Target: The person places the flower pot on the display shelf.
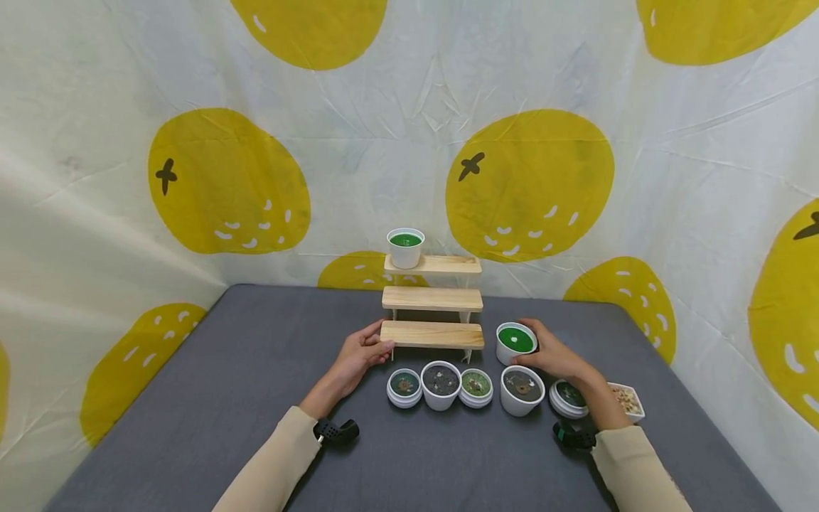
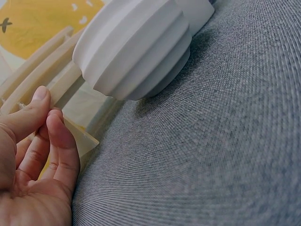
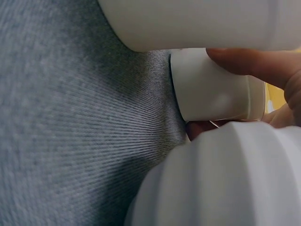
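A three-tier wooden display stand (image 1: 431, 334) stands at the table's middle. My left hand (image 1: 357, 359) pinches the left end of its lowest board, thumb at the front corner; the left wrist view shows thumb and fingertips meeting at the board (image 2: 66, 84). To the right of the stand, my right hand (image 1: 555, 353) holds a white cup with green contents (image 1: 515, 339), fingers around its far side and thumb at the near side. In the right wrist view this smooth cup (image 3: 211, 89) is upright, its base right at the table cloth. A similar green-filled cup (image 1: 406, 249) sits on the top board's left end.
Before the stand are a ribbed pot (image 1: 404, 387), a dark-filled cup (image 1: 441, 379) and a green-topped pot (image 1: 476, 387). Farther right are another dark-filled cup (image 1: 521, 390), a ribbed pot (image 1: 568, 398) and a white dish of pale bits (image 1: 627, 400), partly behind my right forearm.
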`<state>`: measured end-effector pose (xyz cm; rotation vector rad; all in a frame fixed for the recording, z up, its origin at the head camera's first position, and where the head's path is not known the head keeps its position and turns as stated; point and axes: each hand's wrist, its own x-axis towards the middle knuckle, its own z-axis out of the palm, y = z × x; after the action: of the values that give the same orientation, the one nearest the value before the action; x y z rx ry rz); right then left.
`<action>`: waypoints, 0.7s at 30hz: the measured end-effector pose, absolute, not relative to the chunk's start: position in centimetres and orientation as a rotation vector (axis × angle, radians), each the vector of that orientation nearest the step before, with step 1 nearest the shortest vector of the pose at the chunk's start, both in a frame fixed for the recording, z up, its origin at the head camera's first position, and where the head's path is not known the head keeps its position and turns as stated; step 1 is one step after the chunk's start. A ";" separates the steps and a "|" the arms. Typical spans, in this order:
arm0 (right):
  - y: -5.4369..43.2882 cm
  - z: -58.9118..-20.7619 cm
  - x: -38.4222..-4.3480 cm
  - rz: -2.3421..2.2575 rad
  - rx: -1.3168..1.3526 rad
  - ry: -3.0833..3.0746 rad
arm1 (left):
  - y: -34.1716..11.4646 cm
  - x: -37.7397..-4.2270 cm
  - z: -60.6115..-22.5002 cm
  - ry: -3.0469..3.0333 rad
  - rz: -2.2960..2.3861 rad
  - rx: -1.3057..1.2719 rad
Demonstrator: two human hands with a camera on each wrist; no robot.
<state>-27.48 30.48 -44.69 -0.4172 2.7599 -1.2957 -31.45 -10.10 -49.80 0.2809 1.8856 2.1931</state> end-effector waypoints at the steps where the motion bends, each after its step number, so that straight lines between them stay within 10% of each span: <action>1: 30.5 -44.7 -27.5 -1.296 -0.424 2.760 | -10.1 -31.5 -49.8 1.884 2.195 0.279; 21: 30.5 -44.0 -27.3 -1.339 -0.293 2.674 | -10.1 -31.4 -49.6 1.888 2.178 0.281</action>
<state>-27.28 30.50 -43.97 -0.2929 2.6738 -1.3394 -31.40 -10.11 -49.56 0.2806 1.8876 2.1779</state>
